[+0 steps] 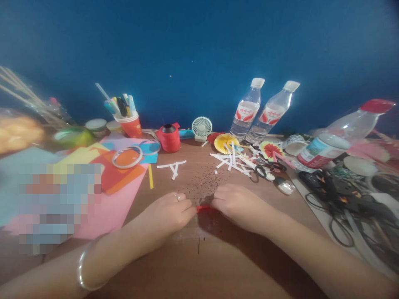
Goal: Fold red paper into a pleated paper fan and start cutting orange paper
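Between my two hands, low over the brown table, is a narrow red strip (204, 209); whether it is paper or something else I cannot tell. My left hand (173, 209) is closed on its left end, with a ring on one finger. At the right end, my right hand (232, 205) is closed on it too, fingers curled under. Many small dark specks (205, 180) are scattered on the wood just beyond my hands. White paper strips (173, 167) lie past them, and a yellow strip (151, 176) is to the left.
Coloured paper sheets (134, 182) cover the left side, with tape rolls (127, 157) on top. At the back stand a pen cup (132, 124), a red container (170, 139), a small fan (202, 128) and water bottles (246, 112). Scissors (260, 171) and black cables (336, 199) lie right.
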